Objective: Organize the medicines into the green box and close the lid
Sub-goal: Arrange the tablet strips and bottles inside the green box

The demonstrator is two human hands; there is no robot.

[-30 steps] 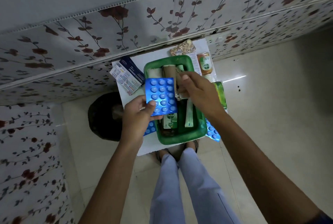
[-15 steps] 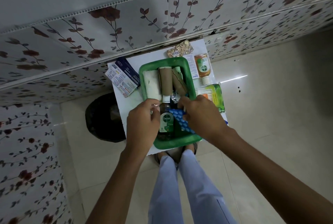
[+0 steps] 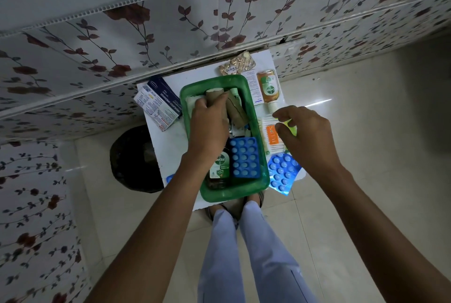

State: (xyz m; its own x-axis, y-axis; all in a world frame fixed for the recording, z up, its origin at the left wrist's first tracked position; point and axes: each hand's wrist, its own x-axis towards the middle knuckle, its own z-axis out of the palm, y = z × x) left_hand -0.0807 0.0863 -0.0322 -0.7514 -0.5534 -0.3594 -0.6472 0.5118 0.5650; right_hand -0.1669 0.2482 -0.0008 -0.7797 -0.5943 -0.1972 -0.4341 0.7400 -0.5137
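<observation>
Green box (image 3: pixel 253 117) sits mid-frame on the white surface (image 3: pixel 170 146), lid off. Inside: brown rolls (image 3: pixel 235 112) at upper end, Dettol bottle (image 3: pixel 220 168) and blue blister pack (image 3: pixel 244 157) side by side at lower end. Left hand (image 3: pixel 210 127) is inside the box, fingers closed round a roll. Right hand (image 3: pixel 305 132) hovers right of the box over the cotton-bud pack (image 3: pixel 271 137), fingers curled narrow, holding nothing. 2nd blue blister pack (image 3: pixel 281 173) lies lower right of box, orange Dettol bottle (image 3: pixel 268 88) and beige pill strip (image 3: pixel 238 66) upper right, dressing cartons (image 3: pixel 158 105) upper left.
</observation>
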